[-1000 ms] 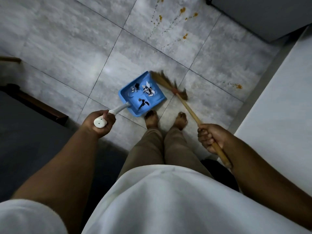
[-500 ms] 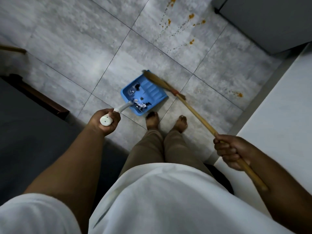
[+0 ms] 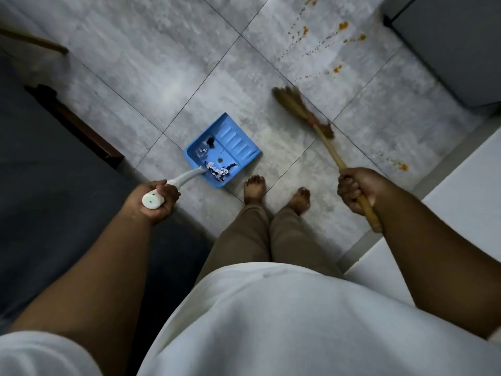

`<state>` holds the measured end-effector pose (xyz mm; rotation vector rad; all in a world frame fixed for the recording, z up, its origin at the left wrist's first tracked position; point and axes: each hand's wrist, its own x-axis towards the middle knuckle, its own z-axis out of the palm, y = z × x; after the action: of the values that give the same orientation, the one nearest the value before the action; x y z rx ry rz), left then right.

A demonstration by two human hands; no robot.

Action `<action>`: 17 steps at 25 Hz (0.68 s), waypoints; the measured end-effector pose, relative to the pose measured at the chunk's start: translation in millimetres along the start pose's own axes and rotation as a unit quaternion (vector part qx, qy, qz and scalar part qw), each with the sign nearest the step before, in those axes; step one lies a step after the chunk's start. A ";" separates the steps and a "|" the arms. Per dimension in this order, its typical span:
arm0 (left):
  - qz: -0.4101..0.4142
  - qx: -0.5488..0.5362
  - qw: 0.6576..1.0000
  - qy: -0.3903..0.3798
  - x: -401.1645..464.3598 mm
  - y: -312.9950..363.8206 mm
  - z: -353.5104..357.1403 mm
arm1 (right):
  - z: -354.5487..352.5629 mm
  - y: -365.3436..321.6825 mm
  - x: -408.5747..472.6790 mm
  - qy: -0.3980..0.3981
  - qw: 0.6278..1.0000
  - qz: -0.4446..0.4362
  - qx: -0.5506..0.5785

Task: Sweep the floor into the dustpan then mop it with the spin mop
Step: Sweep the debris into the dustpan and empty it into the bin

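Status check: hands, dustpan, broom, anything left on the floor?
Left hand grips dustpan handle; scraps inside. Right hand grips broom, bristles clear of the pan. Orange stains on tiles beyond.

Both hands clenched, arms lowered.

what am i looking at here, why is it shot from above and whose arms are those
The picture comes from a wide-angle camera worn on a person's head, looking down, so the arms, legs and bare feet are the wearer's own. The left hand grips the white handle of a blue plastic dustpan that holds torn black-and-white paper scraps. The right hand grips the wooden stick of a straw broom, its bristles apart from the pan. Below is a grey tiled floor with orange spatter stains farther out.
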<state>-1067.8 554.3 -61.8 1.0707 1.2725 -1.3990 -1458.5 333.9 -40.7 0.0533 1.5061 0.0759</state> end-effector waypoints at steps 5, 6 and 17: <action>0.021 -0.032 0.999 0.010 5.5 -5.1 -0.5 | 10.5 42.1 -11.9 -0.035 0.993 0.069 -0.088; 0.026 -0.040 0.999 0.014 5.4 -5.6 -1.6 | 5.5 46.3 -18.0 -0.044 0.991 0.077 -0.098; 0.012 -0.046 0.999 0.007 -7.3 1.3 -29.0 | 8.2 -21.3 -16.1 -0.007 0.999 0.004 -0.052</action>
<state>-1064.8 583.7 -57.3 1.0320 1.3156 -1.3050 -1451.0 311.5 -25.9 -0.0238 1.4853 0.1590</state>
